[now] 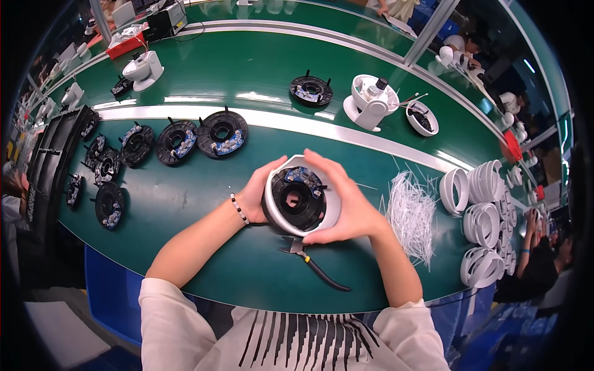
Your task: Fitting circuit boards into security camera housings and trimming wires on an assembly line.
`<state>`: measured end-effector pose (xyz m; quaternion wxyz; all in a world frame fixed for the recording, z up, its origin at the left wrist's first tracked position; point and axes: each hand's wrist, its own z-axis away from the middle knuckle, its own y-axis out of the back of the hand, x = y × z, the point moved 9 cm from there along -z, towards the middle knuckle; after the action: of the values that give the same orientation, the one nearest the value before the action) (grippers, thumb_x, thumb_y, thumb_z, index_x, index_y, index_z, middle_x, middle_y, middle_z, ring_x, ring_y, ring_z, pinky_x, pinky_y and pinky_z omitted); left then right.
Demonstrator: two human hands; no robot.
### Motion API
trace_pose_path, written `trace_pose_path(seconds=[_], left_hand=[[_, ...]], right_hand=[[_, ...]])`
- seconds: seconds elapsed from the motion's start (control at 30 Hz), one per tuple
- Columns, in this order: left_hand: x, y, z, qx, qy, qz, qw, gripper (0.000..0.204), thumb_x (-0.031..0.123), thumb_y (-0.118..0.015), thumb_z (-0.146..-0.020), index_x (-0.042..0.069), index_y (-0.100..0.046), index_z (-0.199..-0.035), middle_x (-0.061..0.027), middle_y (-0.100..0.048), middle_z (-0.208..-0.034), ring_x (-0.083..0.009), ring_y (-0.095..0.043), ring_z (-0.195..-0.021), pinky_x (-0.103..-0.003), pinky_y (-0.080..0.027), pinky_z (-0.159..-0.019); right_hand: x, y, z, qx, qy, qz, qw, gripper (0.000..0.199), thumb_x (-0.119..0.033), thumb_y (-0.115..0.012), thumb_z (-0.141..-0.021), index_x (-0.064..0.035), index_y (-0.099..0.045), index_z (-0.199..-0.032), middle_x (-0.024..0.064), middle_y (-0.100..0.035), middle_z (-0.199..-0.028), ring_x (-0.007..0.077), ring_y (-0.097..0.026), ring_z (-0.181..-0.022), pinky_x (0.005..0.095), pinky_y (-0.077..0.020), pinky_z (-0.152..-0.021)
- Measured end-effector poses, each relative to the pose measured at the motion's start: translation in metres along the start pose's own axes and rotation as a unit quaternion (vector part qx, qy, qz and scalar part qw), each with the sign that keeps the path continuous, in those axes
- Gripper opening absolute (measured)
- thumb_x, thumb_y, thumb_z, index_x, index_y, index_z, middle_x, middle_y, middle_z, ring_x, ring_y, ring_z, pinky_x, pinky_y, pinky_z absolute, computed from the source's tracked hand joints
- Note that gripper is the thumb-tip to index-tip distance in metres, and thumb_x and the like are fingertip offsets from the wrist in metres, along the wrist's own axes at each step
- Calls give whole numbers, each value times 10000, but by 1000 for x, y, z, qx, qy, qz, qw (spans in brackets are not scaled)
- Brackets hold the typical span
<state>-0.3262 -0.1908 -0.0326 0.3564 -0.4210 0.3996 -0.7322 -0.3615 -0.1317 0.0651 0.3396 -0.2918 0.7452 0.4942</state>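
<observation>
White plastic and black plastic meet in the piece held over the middle of the green tabletop [185, 247]: a white ring housing [301, 199] with a black round module [296, 199] seated inside it, blue circuit parts showing along the module's upper edge. Both hands clasp it — the left hand [261, 191] curls around the housing's left wall, thumb over the top rim, and the right hand [346, 201] wraps the right side with fingers spread along the rim and the thumb under the lower edge. The piece looks lifted and tilted toward the person rather than resting flat, so the grip is all that carries it; a slip could, I judge, drop it onto the black-handled pliers [312, 263] lying just below it, and the exposed board might be knocked. Pressing unevenly on one side could seat the module crooked in the ring, or pinch the small blue parts against the white wall; whether it sits fully home cannot be told from here. A thumb straying onto the circuit parts is another risk. Loose white strips [411, 213] lie in a heap just to the right, near the right forearm — a sweep of the arm could scatter them or drag some under the housing. Further black modules [223, 133] wait in a row to the upper left, and stacked white rings [486, 213] stand well apart on the right.
</observation>
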Motion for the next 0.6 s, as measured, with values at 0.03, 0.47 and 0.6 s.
trace_pose_path(seconds=[0.03,0.47,0.6], left_hand=[[-2,3,-1,-35,22,6,999,525,480,-305,-884,56,-499,-1125,-140,-553,-1084,-252,-559,-964,-389,-463,-844],[6,-4,2,-47,-41,-33,998,937,771,-304,-697,69,-284,-1317,-134,-343,-1323,-314,-352,-1202,-501,-299,-973],[20,-21,6,-96,-118,23,988,782,678,-288,-785,76,-356,-1280,-136,-411,-1268,-283,-402,-1167,-447,-318,-986]], right_hand=[[-6,-7,-1,-14,25,39,999,1038,-353,-812,-443,-42,-291,-1285,224,-265,-1328,379,-252,-1226,434,-269,-990],[31,13,9,177,-121,42,976,975,-329,-789,-478,-13,-309,-1266,224,-332,-1263,339,-337,-1179,402,-300,-974],[7,5,3,202,-68,90,973,985,-310,-797,-466,-29,-308,-1273,224,-287,-1311,343,-308,-1205,414,-286,-979]])
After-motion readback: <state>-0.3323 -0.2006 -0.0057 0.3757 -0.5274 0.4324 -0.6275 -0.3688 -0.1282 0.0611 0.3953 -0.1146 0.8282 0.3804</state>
